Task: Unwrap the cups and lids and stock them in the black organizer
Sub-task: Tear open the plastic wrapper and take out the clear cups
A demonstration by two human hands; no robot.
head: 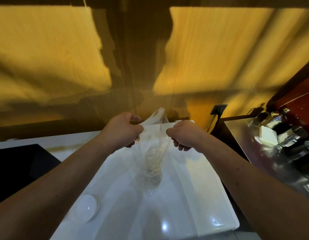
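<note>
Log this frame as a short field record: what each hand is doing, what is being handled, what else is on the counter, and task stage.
left hand: closed on one side of the clear plastic wrapper
right hand: closed on the other side, pulling apart
contents: stack of clear cups hanging inside the wrapper, blurred
surface: white counter
other item: clear domed lids, near left, still in their wrap as far as I can tell
black organizer: left edge, interior not visible
right side: shiny metal equipment
stage: unwrapping, nothing stocked yet in view
</note>
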